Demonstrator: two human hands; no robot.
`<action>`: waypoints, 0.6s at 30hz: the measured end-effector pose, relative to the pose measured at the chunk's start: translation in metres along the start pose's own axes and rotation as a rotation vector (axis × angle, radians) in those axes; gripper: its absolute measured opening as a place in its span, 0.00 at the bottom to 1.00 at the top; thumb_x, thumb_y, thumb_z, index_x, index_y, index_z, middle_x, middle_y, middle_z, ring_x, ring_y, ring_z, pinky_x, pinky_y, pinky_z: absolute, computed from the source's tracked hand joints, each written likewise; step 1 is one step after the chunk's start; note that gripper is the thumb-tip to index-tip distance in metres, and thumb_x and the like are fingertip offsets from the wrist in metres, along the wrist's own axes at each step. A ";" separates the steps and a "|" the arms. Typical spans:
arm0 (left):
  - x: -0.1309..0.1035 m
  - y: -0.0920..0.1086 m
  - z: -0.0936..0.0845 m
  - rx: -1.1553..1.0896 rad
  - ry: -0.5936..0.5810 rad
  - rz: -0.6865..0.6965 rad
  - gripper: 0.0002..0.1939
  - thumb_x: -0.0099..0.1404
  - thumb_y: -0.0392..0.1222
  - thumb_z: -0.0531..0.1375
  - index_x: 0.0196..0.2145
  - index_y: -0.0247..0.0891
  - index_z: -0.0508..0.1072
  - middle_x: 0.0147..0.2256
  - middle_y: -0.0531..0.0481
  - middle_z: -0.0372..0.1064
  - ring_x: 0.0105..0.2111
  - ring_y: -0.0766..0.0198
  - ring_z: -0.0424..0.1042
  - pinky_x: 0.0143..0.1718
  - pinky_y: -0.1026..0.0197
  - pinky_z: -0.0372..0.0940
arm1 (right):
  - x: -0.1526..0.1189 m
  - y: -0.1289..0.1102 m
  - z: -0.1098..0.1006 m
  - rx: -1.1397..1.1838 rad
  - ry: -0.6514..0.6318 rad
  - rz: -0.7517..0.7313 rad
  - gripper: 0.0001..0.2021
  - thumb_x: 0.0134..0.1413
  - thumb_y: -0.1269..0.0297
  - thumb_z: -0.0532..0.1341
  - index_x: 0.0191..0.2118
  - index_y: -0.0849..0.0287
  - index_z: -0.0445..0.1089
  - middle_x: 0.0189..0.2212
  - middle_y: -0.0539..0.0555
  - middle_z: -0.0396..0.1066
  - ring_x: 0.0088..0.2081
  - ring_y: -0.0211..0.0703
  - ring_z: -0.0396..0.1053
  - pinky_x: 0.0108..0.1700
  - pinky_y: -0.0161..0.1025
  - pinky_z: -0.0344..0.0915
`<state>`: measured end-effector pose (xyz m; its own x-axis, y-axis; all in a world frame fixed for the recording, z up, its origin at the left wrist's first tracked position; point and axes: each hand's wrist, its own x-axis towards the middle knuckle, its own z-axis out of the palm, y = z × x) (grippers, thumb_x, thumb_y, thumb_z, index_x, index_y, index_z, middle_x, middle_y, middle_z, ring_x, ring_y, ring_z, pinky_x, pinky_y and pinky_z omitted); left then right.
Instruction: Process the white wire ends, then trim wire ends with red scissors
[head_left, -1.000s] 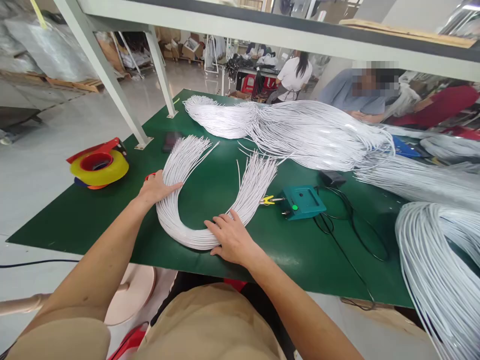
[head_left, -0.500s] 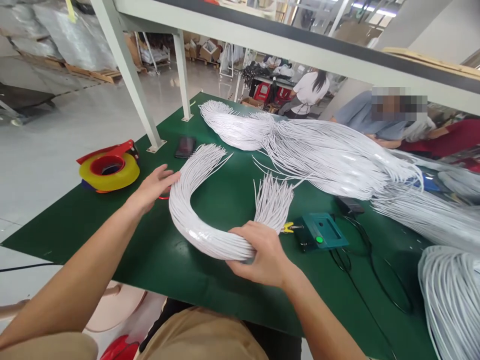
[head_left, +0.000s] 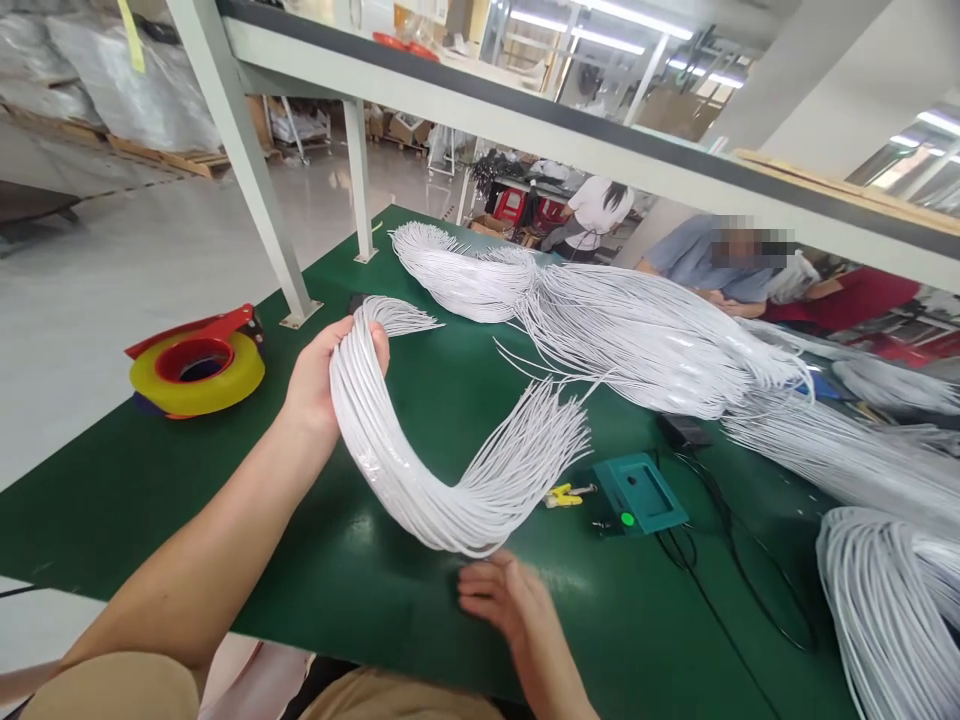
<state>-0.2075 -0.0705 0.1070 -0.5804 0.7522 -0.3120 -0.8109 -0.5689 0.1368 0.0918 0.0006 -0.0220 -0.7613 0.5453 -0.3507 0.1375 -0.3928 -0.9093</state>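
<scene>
A thick bundle of white wires [head_left: 405, 485] bends in a U over the green table, its loose ends fanning out at the right and at the back. My left hand [head_left: 322, 375] is wrapped round the bundle's left arm, thumb and fingertips showing on both sides. Just below the bend, near the table's front, my right hand [head_left: 506, 600] has its fingers stretched out and holds nothing; it is a little blurred. Whether its fingertips touch the wires I cannot tell. Right of the bundle lies a yellow clip [head_left: 564, 496] beside a teal device [head_left: 641, 492] with a green button.
A red and yellow tape dispenser [head_left: 196, 365] sits at the table's left. Large white wire bundles [head_left: 637, 320] stretch across the back, and a wire coil [head_left: 877, 600] stands at the right. A shelf post [head_left: 255, 200] rises from the table. Co-workers are beyond it.
My left hand has gone from resting open against the bundle to gripping and raising its left side. My right hand has let go and moved down. The camera view has shifted slightly.
</scene>
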 end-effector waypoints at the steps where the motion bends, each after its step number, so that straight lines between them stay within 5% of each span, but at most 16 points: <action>1: 0.000 0.000 0.005 -0.001 -0.007 -0.001 0.16 0.64 0.39 0.55 0.50 0.34 0.64 0.28 0.49 0.67 0.28 0.68 0.73 0.32 0.69 0.72 | 0.009 0.006 0.001 0.229 -0.096 0.141 0.33 0.57 0.36 0.46 0.50 0.61 0.66 0.47 0.65 0.69 0.47 0.56 0.69 0.49 0.56 0.63; 2: 0.001 -0.001 0.008 -0.006 -0.007 -0.011 0.16 0.64 0.39 0.55 0.50 0.34 0.64 0.27 0.49 0.66 0.27 0.68 0.72 0.31 0.69 0.72 | 0.023 0.006 0.003 0.409 -0.181 0.189 0.38 0.55 0.32 0.43 0.55 0.61 0.62 0.53 0.67 0.64 0.52 0.58 0.66 0.53 0.59 0.60; 4: 0.000 -0.001 0.011 -0.004 0.007 -0.051 0.19 0.64 0.42 0.56 0.51 0.34 0.63 0.27 0.50 0.65 0.25 0.69 0.71 0.29 0.70 0.72 | 0.056 -0.005 0.005 0.612 -0.203 0.056 0.40 0.53 0.30 0.40 0.58 0.57 0.58 0.59 0.64 0.58 0.57 0.59 0.61 0.56 0.62 0.56; 7: -0.005 0.000 0.009 0.046 -0.019 -0.104 0.28 0.63 0.47 0.58 0.58 0.34 0.58 0.26 0.51 0.63 0.22 0.69 0.69 0.25 0.70 0.71 | 0.106 -0.041 0.001 0.705 -0.104 -0.126 0.43 0.47 0.26 0.40 0.55 0.55 0.60 0.55 0.61 0.63 0.57 0.54 0.62 0.58 0.58 0.56; 9: -0.014 0.003 0.008 0.084 -0.083 -0.123 0.32 0.65 0.47 0.56 0.61 0.31 0.52 0.25 0.51 0.63 0.22 0.69 0.68 0.23 0.69 0.70 | 0.124 -0.066 -0.003 0.725 0.001 -0.086 0.34 0.53 0.33 0.46 0.51 0.57 0.64 0.49 0.58 0.68 0.51 0.45 0.67 0.57 0.47 0.60; 12: -0.031 0.017 0.010 0.135 -0.195 -0.119 0.35 0.66 0.48 0.52 0.64 0.25 0.47 0.25 0.49 0.62 0.20 0.70 0.67 0.21 0.70 0.69 | 0.119 -0.101 -0.002 0.775 0.023 0.061 0.14 0.57 0.58 0.57 0.45 0.61 0.65 0.38 0.53 0.69 0.38 0.33 0.69 0.50 0.32 0.66; 15: -0.033 0.045 0.016 0.281 -0.271 0.011 0.49 0.59 0.66 0.54 0.65 0.27 0.47 0.31 0.43 0.68 0.25 0.64 0.72 0.26 0.66 0.72 | 0.087 -0.137 0.007 0.826 -0.047 -0.024 0.17 0.51 0.67 0.60 0.48 0.60 0.65 0.34 0.51 0.65 0.31 0.32 0.65 0.39 0.30 0.69; 18: -0.004 0.077 0.024 0.392 -0.256 0.098 0.55 0.56 0.75 0.47 0.65 0.25 0.48 0.46 0.32 0.67 0.43 0.54 0.73 0.40 0.58 0.73 | 0.062 -0.175 0.011 0.801 -0.033 -0.209 0.22 0.47 0.71 0.62 0.51 0.59 0.63 0.32 0.51 0.62 0.28 0.31 0.62 0.33 0.30 0.68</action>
<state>-0.2696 -0.1095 0.1412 -0.6152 0.7871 -0.0450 -0.6899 -0.5098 0.5140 0.0139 0.0953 0.1178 -0.7411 0.6486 -0.1736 -0.4929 -0.7010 -0.5154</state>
